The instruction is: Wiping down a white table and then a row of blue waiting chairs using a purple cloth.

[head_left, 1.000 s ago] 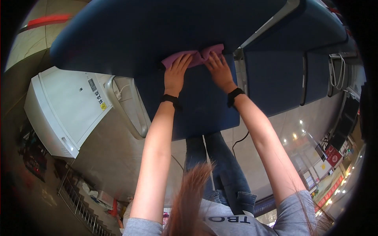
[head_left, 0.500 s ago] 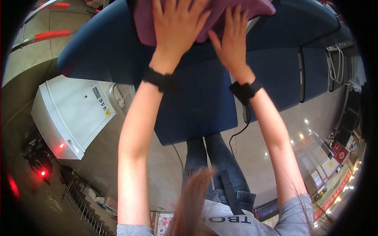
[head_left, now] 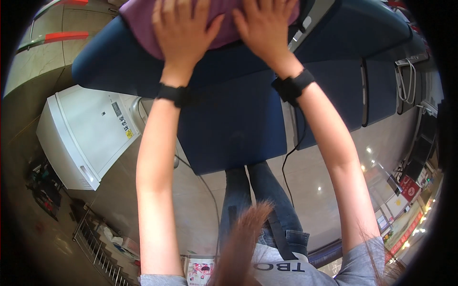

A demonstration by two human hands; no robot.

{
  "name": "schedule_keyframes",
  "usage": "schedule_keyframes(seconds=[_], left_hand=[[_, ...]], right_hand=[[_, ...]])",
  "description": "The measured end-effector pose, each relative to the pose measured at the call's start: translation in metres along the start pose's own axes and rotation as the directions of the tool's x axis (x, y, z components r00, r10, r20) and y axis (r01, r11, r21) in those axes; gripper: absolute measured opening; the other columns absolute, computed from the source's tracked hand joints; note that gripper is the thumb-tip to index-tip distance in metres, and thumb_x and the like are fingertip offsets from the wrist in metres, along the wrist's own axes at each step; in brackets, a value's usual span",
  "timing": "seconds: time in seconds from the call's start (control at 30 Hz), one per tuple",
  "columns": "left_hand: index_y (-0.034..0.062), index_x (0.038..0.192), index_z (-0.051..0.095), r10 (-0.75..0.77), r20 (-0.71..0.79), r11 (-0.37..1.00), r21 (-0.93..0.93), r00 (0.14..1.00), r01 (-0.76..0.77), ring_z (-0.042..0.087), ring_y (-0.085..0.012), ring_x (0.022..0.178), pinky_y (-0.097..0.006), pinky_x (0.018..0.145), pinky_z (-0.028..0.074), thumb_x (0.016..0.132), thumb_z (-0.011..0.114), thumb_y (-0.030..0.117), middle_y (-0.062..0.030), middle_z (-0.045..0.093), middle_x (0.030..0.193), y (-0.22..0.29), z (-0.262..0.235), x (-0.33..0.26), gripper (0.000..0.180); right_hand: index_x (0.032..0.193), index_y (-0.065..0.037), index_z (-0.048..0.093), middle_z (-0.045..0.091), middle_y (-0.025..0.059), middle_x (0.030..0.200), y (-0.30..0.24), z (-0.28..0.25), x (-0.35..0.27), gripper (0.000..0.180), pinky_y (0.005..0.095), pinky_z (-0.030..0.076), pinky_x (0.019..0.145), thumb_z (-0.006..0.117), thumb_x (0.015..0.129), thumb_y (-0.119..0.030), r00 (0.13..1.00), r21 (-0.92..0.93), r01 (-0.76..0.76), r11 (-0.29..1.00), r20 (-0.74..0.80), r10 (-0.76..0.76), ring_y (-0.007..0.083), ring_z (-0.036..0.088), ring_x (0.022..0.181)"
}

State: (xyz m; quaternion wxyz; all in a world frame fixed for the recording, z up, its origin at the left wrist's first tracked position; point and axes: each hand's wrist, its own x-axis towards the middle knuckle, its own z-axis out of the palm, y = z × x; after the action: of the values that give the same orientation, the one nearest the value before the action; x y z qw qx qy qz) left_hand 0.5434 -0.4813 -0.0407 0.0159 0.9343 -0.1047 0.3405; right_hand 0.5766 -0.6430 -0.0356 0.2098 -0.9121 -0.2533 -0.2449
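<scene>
A purple cloth (head_left: 139, 24) lies over the upper part of a dark blue padded chair (head_left: 231, 126), partly cut off by the view's upper edge. My left hand (head_left: 181, 40) rests on the cloth, palm down, with its fingers spread. To its right, my right hand (head_left: 265, 33) also lies flat on the cloth, fingers apart and thumb toward the left hand. The fingertips of both hands reach to about the upper edge. Each wrist wears a black band, and from the right one (head_left: 292, 88) a thin black cable hangs down.
A white box-shaped cabinet (head_left: 90, 131) stands at the left beside the chair. More blue seats (head_left: 331, 102) stand in a row at the right, with a white cable loop (head_left: 407, 86) by the far one. Dark cables trail on the tiled floor. A metal railing (head_left: 98, 248) is at lower left.
Both hands have moved to the left, and the purple cloth has shifted left with them. More of the chair's pale metal edge shows right of the cloth.
</scene>
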Motion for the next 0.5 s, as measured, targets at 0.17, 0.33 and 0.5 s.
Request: schedule_keyframes(seconds=[0.17,0.33,0.5], left_hand=[[0.0147,0.134,0.041,-0.118,-0.02,0.962,0.247,0.993,0.119,0.034,-0.0302,0.125,-0.049,0.102,0.024,0.084,0.055,0.048,-0.0095,0.04,0.134,-0.076,-0.028,-0.063,0.062],[0.0117,0.131,0.043,-0.204,-0.107,0.947,0.229,0.973,0.224,0.034,-0.0335,0.123,-0.05,0.099,0.026,0.085,0.055,0.046,-0.012,0.04,0.131,-0.128,-0.048,-0.09,0.059],[0.0099,0.129,0.043,-0.23,-0.188,0.96,0.114,0.955,0.254,0.032,-0.0355,0.124,-0.055,0.102,0.023,0.085,0.056,0.037,-0.0125,0.039,0.13,-0.148,-0.048,-0.107,0.053]], right_hand=[[0.134,-0.019,0.043,0.032,0.0104,0.143,-0.077,0.036,0.009,0.054,0.0596,0.007,0.108,0.053,0.083,-0.033,0.989,0.137,0.148,0.98,0.001,-0.149,0.0353,0.019,0.136],[0.132,-0.015,0.044,0.037,0.0114,0.138,-0.143,0.065,0.025,0.052,0.058,0.012,0.109,0.05,0.083,-0.031,0.972,0.204,0.235,0.95,-0.072,-0.225,0.0343,0.028,0.131],[0.131,-0.011,0.044,0.038,0.0117,0.138,-0.166,0.081,0.032,0.051,0.0564,0.015,0.109,0.049,0.084,-0.029,0.937,0.199,0.35,0.915,-0.081,-0.34,0.0325,0.03,0.131]])
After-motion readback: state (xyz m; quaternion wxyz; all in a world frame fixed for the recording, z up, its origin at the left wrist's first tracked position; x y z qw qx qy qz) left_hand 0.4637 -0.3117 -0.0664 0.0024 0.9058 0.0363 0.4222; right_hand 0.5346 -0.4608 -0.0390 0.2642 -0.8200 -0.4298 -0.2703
